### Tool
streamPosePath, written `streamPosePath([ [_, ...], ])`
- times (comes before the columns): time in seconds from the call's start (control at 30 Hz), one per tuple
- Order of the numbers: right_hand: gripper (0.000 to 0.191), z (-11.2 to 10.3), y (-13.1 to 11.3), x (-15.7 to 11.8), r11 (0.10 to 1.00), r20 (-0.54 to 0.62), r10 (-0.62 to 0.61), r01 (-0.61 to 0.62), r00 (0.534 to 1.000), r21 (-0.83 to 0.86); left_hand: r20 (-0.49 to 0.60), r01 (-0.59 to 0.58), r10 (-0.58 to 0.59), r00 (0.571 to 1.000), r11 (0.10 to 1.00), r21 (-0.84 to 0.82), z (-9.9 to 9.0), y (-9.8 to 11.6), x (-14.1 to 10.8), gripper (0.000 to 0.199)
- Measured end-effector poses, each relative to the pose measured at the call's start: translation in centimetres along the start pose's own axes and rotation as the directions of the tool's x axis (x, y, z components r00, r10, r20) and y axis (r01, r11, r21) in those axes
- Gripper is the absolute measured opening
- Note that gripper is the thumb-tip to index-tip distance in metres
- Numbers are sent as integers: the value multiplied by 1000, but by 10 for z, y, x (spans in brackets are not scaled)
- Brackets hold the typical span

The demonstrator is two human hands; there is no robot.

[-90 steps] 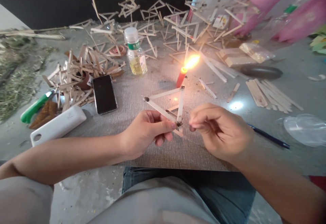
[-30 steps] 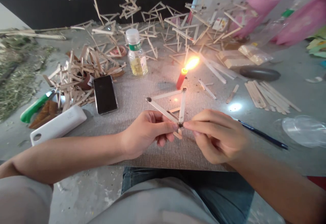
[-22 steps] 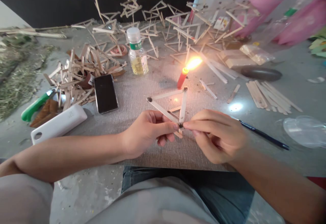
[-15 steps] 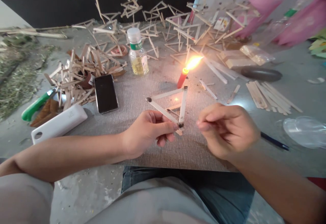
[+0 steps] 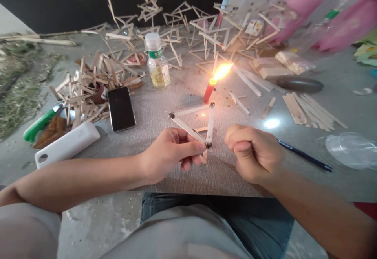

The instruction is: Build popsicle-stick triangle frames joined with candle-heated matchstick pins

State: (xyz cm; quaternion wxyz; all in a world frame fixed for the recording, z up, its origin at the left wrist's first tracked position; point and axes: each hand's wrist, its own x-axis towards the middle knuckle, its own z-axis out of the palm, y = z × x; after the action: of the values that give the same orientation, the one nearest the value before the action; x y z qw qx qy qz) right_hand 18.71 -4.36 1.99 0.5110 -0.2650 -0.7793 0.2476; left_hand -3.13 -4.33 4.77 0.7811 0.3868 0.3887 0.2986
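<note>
My left hand (image 5: 176,149) pinches the lower corner of a triangle of flat wooden sticks (image 5: 188,128), whose corners are dark. The triangle is tilted above the table mat, its top right corner close below a red candle (image 5: 209,92) that burns with a flame blown to the right. To the right of the triangle, my right hand (image 5: 255,153) is closed with fingers curled in and the thumb over them. Whether it holds anything small is hidden. A short stick (image 5: 201,129) shows behind the triangle.
A phone (image 5: 121,109), a white power bank (image 5: 69,143) and a stick pile (image 5: 94,86) lie left. Behind stand a bottle (image 5: 158,70) and joined stick frames (image 5: 206,39). At right are loose sticks (image 5: 309,111), a dark pen (image 5: 306,156) and a clear plastic container (image 5: 352,151).
My right hand has curled more tightly and turned, uncovering more of the pen. My left hand keeps its hold on the triangle, almost unmoved. The view has shifted slightly.
</note>
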Motion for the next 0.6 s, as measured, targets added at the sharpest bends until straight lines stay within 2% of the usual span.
streamPosePath([
  [0.23,17,3,-3,8,988,-30,144,-142,989,64,-11,1,-1,1000,1000,9,-1,-2,1,21],
  [0.43,19,5,-6,14,981,-79,111,-97,991,168,-21,9,-9,1000,1000,15,-2,-1,1,22],
  [0.6,27,5,-1,10,990,-142,96,-80,985,115,-20,19,-18,1000,1000,25,-1,0,0,23],
])
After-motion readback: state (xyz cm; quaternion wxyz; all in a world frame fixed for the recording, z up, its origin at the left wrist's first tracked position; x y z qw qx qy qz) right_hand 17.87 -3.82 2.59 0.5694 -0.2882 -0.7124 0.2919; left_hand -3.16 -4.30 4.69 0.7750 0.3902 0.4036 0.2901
